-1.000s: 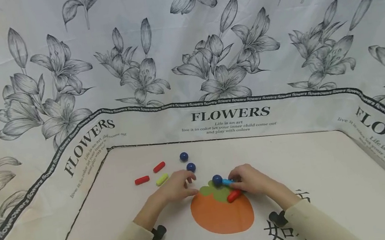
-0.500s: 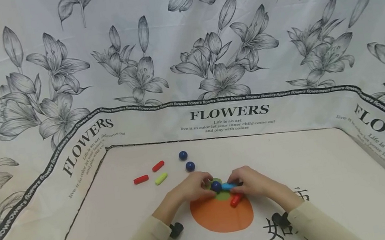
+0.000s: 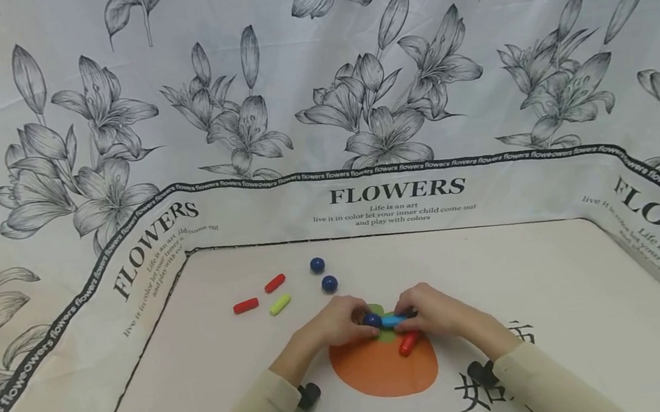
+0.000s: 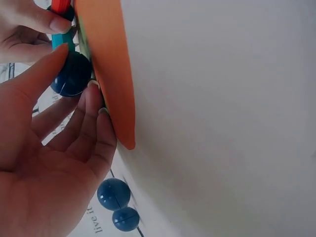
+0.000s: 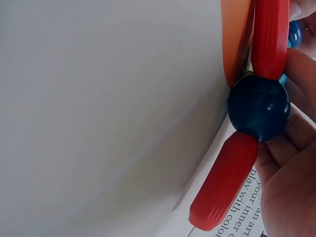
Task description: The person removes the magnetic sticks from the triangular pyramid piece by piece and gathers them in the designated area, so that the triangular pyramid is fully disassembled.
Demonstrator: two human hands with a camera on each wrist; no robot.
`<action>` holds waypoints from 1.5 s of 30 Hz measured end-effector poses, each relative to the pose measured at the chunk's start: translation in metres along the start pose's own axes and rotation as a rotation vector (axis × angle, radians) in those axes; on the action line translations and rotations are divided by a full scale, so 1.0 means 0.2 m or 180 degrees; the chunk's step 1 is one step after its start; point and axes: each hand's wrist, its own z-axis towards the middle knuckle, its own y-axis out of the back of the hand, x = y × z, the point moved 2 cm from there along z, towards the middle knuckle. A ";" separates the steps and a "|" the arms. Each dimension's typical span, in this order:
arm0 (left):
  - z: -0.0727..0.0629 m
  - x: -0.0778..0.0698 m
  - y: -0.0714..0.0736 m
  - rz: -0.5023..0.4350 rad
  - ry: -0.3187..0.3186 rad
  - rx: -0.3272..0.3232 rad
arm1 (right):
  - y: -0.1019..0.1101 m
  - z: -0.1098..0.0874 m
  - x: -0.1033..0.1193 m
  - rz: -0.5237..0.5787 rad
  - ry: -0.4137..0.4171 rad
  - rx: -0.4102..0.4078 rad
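Note:
My left hand (image 3: 340, 321) pinches a dark blue ball (image 4: 73, 74) between thumb and fingers. That ball sits at the left end of a light blue rod (image 3: 392, 321), which my right hand (image 3: 436, 309) grips. By the right fingers, a second dark blue ball (image 5: 259, 106) is mostly hidden in the head view. Two red rods, one upper (image 5: 269, 39) and one lower (image 5: 224, 182), meet this ball in the right wrist view. The held pieces are over the green leaf of a printed orange persimmon (image 3: 385, 371).
Two loose dark blue balls, one farther (image 3: 317, 265) and one nearer (image 3: 330, 284), lie beyond my left hand. Left of them are two red rods (image 3: 245, 306) and a yellow-green rod (image 3: 280, 304). A flower-printed cloth (image 3: 397, 189) rises behind the white tabletop (image 3: 535, 268).
My left hand has come in from the left and taken hold of the dark blue ball. My right hand keeps its grip, while the ball and light blue rod have shifted slightly nearer.

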 end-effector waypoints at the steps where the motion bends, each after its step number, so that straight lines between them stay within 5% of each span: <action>1: 0.00 0.00 0.00 -0.0007 0.0029 -0.0021 | 0.00 0.00 0.00 0.0000 0.0021 0.0001; 7: -0.02 0.02 0.03 -0.0058 0.0237 -0.0280 | 0.01 -0.02 -0.03 -0.0059 0.0037 -0.0051; 16: -0.01 0.02 0.04 -0.0048 0.0253 -0.0394 | 0.02 -0.03 -0.04 -0.0007 -0.0042 -0.0023; 23: 0.09 -0.02 0.06 -0.0017 0.0302 -0.0649 | 0.01 -0.03 -0.04 0.0023 -0.0027 -0.0027; 34: 0.30 -0.10 0.09 -0.0365 0.0737 -0.1296 | 0.02 -0.01 -0.03 0.0024 -0.0048 -0.0035; 40: 0.37 -0.07 0.07 -0.0444 0.0987 -0.1356 | 0.02 -0.01 -0.03 0.0034 -0.0088 -0.0027; 45: 0.40 -0.07 0.06 -0.0339 0.0949 -0.1325 | 0.03 -0.02 -0.03 0.0090 -0.0124 -0.0016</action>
